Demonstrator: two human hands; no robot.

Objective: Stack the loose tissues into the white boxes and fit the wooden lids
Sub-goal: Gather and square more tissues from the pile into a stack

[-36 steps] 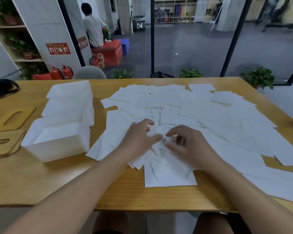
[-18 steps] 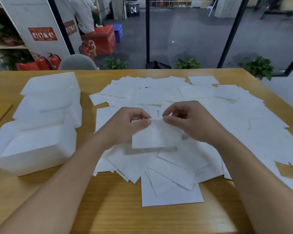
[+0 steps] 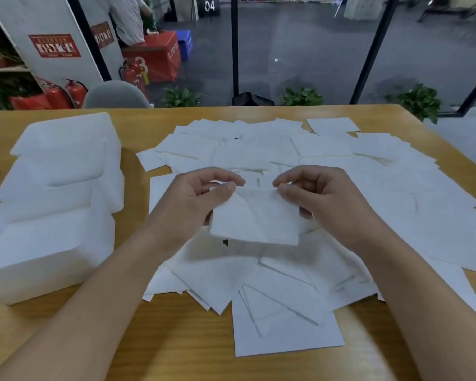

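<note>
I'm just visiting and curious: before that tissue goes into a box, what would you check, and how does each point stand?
1. Left hand pinches the tissue: ok.
2. Right hand pinches its other top corner: ok.
3. Tissue lifted clear of the pile: ok.
4. Only one sheet held: cannot tell.
5. Nearest box open on top: ok.
6. Lids within reach: cannot tell, only a wooden sliver at the left edge.

Single head-worn view, looking forward and down, close over wooden table (image 3: 176,339)
</note>
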